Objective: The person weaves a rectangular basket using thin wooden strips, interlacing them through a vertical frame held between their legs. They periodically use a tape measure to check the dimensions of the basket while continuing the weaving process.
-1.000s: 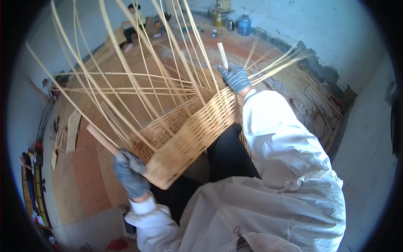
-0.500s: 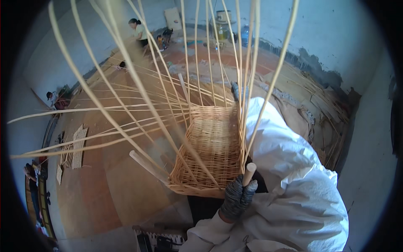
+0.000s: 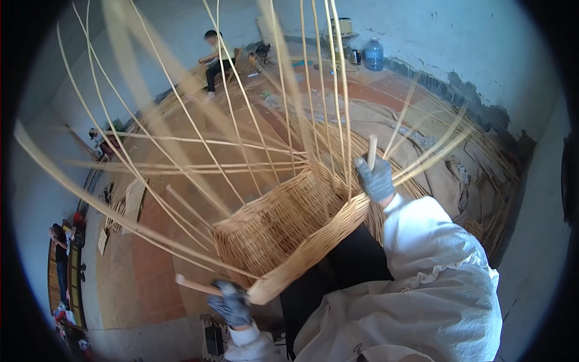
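A half-made wicker basket [image 3: 283,226] with long upright willow rods rising from its walls is tilted in front of me, its opening facing up and away. Short, thick wooden posts stick out at its corners. My left hand [image 3: 231,304], in a grey glove, is closed round the post [image 3: 196,285] at the near left corner. My right hand [image 3: 375,180], also gloved, grips another post [image 3: 372,151] at the right corner. Several rods are smeared by motion.
A person [image 3: 217,63] sits at the back, with a blue water jug [image 3: 374,55] by the wall. Another person [image 3: 60,253] stands at far left. Woven panels [image 3: 132,205] lie on the floor at left; loose rods and crumpled sheeting [image 3: 416,130] spread at right.
The basket has turned and tilted, its near end swinging left. My left hand has moved from the near right post to the lower left post; my right hand has come nearer and right.
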A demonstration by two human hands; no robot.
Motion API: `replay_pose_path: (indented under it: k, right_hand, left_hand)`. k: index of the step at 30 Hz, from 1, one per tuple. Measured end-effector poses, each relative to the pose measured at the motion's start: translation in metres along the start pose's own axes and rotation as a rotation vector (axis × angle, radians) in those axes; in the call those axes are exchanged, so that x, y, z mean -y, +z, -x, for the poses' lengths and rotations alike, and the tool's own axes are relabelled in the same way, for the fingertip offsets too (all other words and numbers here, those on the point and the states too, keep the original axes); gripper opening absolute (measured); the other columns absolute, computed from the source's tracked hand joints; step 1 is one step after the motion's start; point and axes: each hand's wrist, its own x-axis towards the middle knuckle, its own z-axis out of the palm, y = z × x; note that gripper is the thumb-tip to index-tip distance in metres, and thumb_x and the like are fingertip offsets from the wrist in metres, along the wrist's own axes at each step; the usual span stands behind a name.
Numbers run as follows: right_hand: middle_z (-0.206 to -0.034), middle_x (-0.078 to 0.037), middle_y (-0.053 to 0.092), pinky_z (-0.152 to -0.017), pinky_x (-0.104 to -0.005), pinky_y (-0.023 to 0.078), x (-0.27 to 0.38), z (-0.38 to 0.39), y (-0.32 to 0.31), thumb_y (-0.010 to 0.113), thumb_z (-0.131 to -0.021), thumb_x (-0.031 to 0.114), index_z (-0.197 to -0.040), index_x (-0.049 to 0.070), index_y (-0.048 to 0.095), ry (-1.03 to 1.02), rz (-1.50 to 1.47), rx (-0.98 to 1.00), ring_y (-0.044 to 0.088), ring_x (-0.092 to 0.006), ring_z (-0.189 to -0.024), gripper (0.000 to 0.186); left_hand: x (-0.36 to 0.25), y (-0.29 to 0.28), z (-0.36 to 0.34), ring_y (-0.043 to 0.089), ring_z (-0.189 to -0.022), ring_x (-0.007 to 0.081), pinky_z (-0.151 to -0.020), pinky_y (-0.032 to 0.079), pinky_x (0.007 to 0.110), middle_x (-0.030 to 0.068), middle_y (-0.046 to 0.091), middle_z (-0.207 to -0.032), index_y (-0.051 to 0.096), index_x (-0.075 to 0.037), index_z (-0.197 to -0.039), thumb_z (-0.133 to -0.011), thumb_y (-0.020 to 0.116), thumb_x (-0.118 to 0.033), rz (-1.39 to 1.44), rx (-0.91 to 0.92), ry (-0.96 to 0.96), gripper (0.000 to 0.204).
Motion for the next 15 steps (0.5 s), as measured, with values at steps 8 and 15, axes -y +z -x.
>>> replay_pose_path:
  k: [8,15]
  right_hand:
    - [-0.062,-0.011,0.052,-0.053,-0.0339,0.043,0.056,0.056,-0.002,0.054,-0.089,0.044,-0.084,0.003,0.057,-0.068,0.114,-0.01,0.053,-0.0229,-0.055,0.041]
    - [-0.064,-0.012,0.053,-0.054,-0.0346,0.043,0.046,0.04,0.008,0.051,-0.092,0.026,-0.089,0.002,0.057,0.005,0.08,-0.059,0.052,-0.0232,-0.055,0.025]
  left_hand:
    - [0.039,0.016,-0.037,0.053,-0.078,0.0174,-0.067,0.046,0.032,0.011,0.056,-0.091,0.049,0.003,-0.109,-0.09,0.056,-0.029,0.028,-0.317,-0.111,0.038]
    - [0.016,0.051,0.047,0.053,-0.101,0.0308,-0.087,0.042,0.04,0.0209,0.053,-0.111,0.041,0.003,-0.127,-0.088,0.058,-0.022,-0.753,-0.171,0.324,0.049]
